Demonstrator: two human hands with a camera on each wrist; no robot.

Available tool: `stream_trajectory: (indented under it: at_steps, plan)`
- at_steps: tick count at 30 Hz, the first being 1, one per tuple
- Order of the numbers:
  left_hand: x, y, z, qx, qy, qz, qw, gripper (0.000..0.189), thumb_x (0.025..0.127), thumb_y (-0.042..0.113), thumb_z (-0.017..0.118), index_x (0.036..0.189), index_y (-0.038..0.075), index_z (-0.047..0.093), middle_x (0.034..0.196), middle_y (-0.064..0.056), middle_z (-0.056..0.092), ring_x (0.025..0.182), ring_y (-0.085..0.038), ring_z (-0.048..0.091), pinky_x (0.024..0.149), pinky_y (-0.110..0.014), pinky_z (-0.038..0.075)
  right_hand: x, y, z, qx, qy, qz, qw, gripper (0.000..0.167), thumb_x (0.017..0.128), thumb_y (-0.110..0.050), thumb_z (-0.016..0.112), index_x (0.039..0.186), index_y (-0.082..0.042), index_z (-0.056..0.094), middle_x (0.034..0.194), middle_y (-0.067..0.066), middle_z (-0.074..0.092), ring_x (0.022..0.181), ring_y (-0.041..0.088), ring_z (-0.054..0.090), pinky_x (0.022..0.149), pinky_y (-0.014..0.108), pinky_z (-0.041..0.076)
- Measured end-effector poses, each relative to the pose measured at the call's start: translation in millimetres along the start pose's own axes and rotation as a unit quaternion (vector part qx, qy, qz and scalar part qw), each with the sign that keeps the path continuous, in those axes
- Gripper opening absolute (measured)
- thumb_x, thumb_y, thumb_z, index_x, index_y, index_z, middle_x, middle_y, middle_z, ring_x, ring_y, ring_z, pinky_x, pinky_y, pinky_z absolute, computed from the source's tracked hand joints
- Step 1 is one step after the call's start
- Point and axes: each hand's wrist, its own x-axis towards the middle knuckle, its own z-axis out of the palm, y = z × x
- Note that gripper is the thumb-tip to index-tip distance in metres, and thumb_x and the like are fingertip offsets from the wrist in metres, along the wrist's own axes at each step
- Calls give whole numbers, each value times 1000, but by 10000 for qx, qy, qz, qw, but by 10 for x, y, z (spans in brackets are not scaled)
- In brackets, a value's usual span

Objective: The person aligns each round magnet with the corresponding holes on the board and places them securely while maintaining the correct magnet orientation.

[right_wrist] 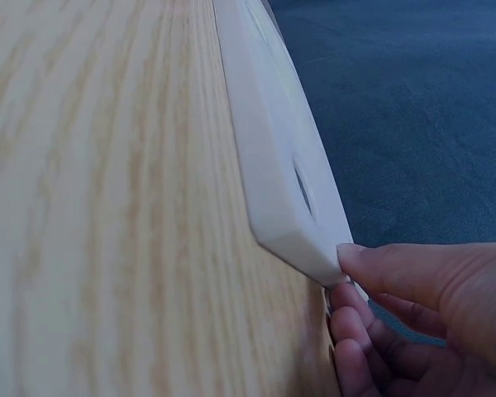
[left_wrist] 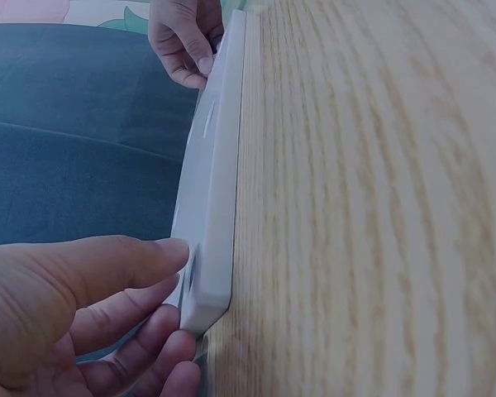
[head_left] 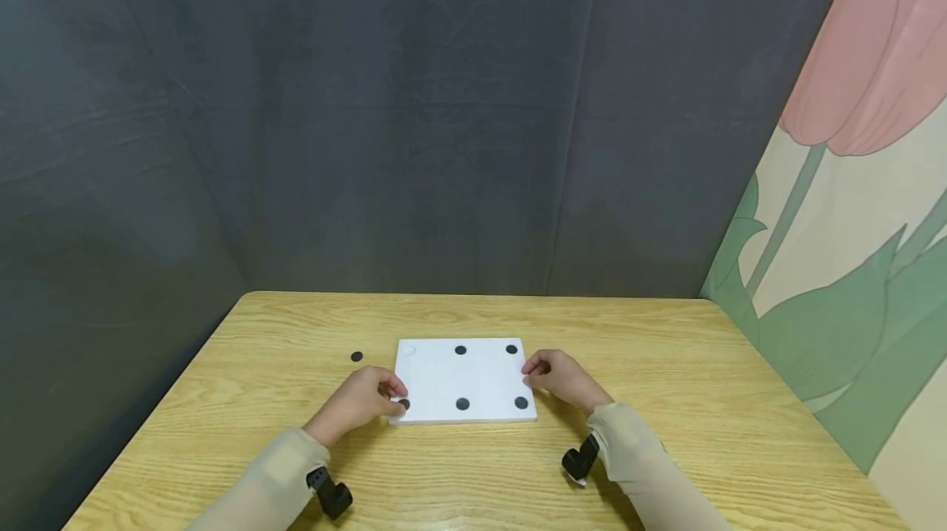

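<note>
A flat white board [head_left: 436, 379] lies on the table, with several round black discs set in its top face. At its far left corner is a pale round recess [head_left: 411, 350] without a disc. My left hand [head_left: 360, 399] grips the board's left edge, thumb on top beside the near left disc and fingers bent against the side in the left wrist view. Across from it, my right hand [head_left: 565, 376] pinches the right edge between thumb and curled fingers. A loose black disc [head_left: 357, 357] lies on the table, left of the board.
The wooden table [head_left: 629, 334] ends in front of a dark grey curtain [head_left: 414, 120], which also runs along the left side. To the right stands a wall with a painted tulip [head_left: 851, 62]. A small black camera is strapped to each wrist.
</note>
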Motion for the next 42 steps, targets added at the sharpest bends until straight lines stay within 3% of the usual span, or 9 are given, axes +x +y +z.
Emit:
stream_trajectory:
  at_steps: [20, 42]
  plan:
    - [22, 73, -105, -156, 121, 59, 9998, 20, 74, 3, 79, 91, 5, 68, 81, -3, 59, 75, -16, 53, 68, -30, 44, 25, 51, 7, 111, 1, -59, 9999, 6, 87, -2, 68, 91, -6, 66, 84, 5, 58, 74, 17, 49, 64, 28, 41]
    - [211, -81, -618, 131, 564, -57, 9983, 28, 81, 12, 75, 105, 0, 67, 91, -7, 62, 83, -19, 56, 70, -31, 45, 25, 40, 13, 94, 39, -105, 9999, 6, 86, -2, 68, 91, -5, 66, 83, 5, 58, 75, 17, 49, 65, 28, 41]
